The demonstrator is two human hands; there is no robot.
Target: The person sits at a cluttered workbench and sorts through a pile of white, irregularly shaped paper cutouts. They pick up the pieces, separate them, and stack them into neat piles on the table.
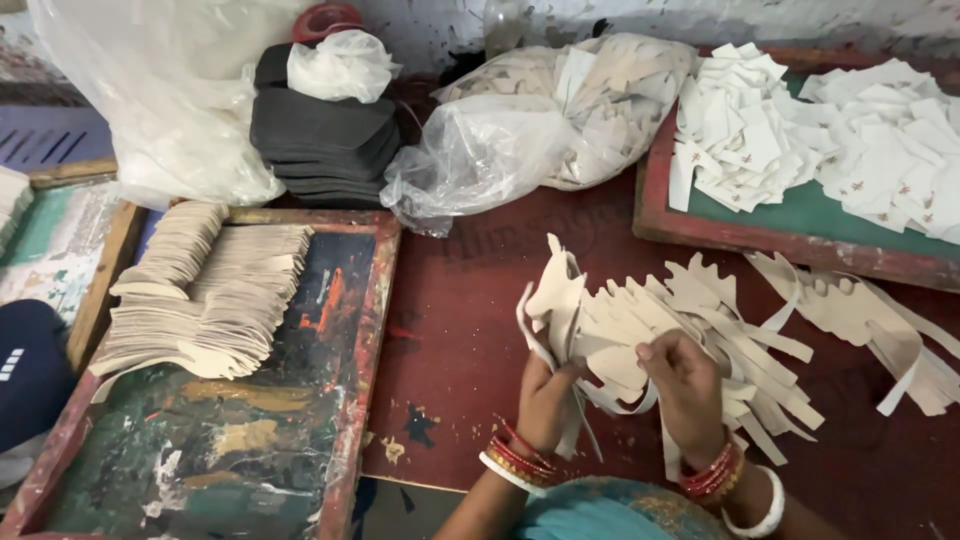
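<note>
My left hand (545, 400) grips a bundle of beige cut-out pieces (560, 300) that stands upright from my fist, with thin strips hanging below it. My right hand (688, 385) rests on a fanned pile of the same beige pieces (740, 340) on the dark red table (470, 330), fingers closed on one of them. Both wrists wear red and white bangles. More beige pieces (860, 320) lie spread to the right.
A paint-stained red-framed board (365, 330) at left carries a neat fan of beige cut-outs (210, 300). Behind are black stacked pieces (320, 135), clear plastic bags (540, 110), and a green red-framed tray (800, 215) heaped with white pieces (820, 120).
</note>
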